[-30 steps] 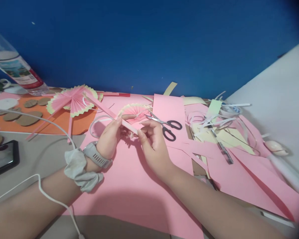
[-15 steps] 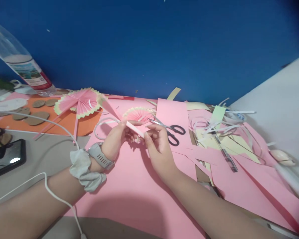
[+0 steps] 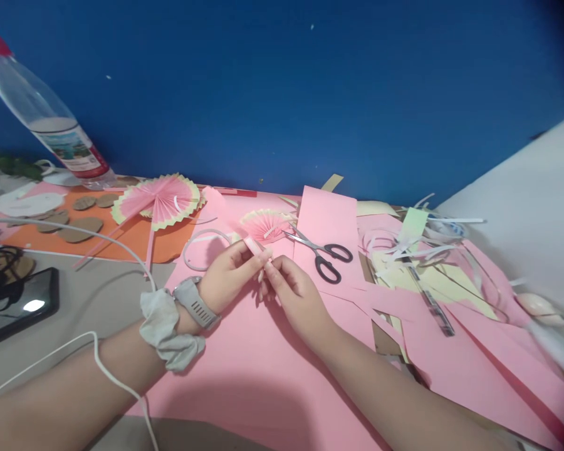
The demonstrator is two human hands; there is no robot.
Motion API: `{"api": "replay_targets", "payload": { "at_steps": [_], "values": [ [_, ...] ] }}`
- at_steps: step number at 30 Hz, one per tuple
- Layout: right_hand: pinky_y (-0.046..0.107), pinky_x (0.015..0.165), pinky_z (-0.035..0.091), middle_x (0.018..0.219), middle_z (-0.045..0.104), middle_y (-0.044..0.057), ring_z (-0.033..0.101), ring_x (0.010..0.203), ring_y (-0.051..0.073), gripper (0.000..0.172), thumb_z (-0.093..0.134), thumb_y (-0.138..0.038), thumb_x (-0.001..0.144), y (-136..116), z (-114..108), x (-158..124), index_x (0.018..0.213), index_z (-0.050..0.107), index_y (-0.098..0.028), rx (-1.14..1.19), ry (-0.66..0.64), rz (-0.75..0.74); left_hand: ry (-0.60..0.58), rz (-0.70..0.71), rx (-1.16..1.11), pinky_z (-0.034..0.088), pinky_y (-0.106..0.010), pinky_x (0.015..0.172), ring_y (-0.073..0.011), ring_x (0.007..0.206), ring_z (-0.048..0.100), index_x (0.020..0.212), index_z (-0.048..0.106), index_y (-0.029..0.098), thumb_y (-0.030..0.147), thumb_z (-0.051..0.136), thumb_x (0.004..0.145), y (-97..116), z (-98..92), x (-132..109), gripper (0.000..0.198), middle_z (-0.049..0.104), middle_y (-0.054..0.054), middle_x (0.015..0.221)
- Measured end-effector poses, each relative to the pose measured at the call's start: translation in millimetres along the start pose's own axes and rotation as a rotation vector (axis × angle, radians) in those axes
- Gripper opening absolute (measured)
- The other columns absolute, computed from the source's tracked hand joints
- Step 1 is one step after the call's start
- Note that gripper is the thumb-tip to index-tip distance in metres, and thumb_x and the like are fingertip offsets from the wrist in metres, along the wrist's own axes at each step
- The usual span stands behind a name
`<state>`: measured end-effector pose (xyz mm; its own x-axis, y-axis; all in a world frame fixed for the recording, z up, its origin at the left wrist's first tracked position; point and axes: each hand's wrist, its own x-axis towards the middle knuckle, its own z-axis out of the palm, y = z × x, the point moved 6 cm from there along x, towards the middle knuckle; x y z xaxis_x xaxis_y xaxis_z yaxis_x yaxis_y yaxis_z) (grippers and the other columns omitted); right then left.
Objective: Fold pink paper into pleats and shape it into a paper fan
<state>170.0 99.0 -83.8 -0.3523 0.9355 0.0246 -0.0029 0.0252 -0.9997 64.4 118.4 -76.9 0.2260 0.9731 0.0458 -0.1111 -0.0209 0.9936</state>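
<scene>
My left hand (image 3: 232,275), with a grey watch (image 3: 198,302) and a grey scrunchie (image 3: 169,329) at the wrist, is closed on a narrow folded strip of pink paper (image 3: 254,245). My right hand (image 3: 298,300) pinches the strip's near end, its fingertips touching those of the left. The strip's far part is blurred. Just behind the hands lies a small pleated paper fan (image 3: 267,224), pink with a pale yellow rim. Scissors (image 3: 320,252) with black handles lie open to the right, on pink paper (image 3: 329,213).
Two-tone pleated fans (image 3: 162,200) with pink sticks lie at left on orange paper (image 3: 169,247), near cardboard pieces (image 3: 79,230). A bottle (image 3: 70,141) and a phone (image 3: 21,307) stand farther left. Paper scraps (image 3: 432,275) and a pen (image 3: 430,300) cover the right. A white cable (image 3: 96,369) crosses my left forearm.
My left fingers have slid along the strip toward my right fingertips, and the two hands now meet. The strip has turned, showing less of its length. The view has shifted slightly.
</scene>
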Motion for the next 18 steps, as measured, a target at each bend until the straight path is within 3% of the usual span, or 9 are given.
{"api": "replay_targets", "payload": {
  "at_steps": [4, 9, 15, 18],
  "values": [
    [0.025, 0.059, 0.039, 0.067, 0.053, -0.003, 0.05, 0.06, 0.011, 0.024, 0.045, -0.034, 0.092, -2, -6, 0, 0.073, 0.05, -0.021, -0.135, 0.068, -0.058, 0.004, 0.036, 0.051, 0.043, -0.024, 0.055, -0.0107, 0.056, 0.054, 0.071, 0.054, 0.017, 0.036, 0.064, 0.08, 3, -0.3, -1, 0.023, 0.056, 0.003, 0.061],
    [0.026, 0.061, 0.039, 0.066, 0.051, -0.003, 0.048, 0.062, 0.012, 0.026, 0.046, -0.037, 0.091, -2, -8, 2, 0.072, 0.051, -0.02, -0.228, 0.094, -0.046, 0.13, 0.1, 0.273, 0.041, -0.024, 0.063, -0.0115, 0.064, 0.051, 0.069, 0.055, 0.018, 0.035, 0.058, 0.084, 8, -8.2, -6, 0.023, 0.055, 0.002, 0.064],
    [0.029, 0.073, 0.043, 0.074, 0.057, 0.0, 0.055, 0.075, 0.014, 0.027, 0.045, -0.04, 0.092, -3, -2, 1, 0.075, 0.051, -0.02, -0.181, 0.049, -0.067, 0.156, 0.05, 0.124, 0.04, -0.025, 0.061, -0.011, 0.057, 0.047, 0.063, 0.054, 0.017, 0.041, 0.052, 0.087, 4, -8.1, -5, 0.033, 0.051, 0.002, 0.059],
    [0.028, 0.072, 0.043, 0.074, 0.056, -0.001, 0.055, 0.074, 0.013, 0.026, 0.046, -0.039, 0.092, -4, -1, 1, 0.074, 0.05, -0.02, -0.166, 0.04, -0.064, 0.17, 0.016, 0.073, 0.041, -0.025, 0.058, -0.0112, 0.056, 0.047, 0.066, 0.056, 0.017, 0.044, 0.049, 0.087, -1, -9.5, -3, 0.035, 0.051, 0.002, 0.059]
  ]
}}
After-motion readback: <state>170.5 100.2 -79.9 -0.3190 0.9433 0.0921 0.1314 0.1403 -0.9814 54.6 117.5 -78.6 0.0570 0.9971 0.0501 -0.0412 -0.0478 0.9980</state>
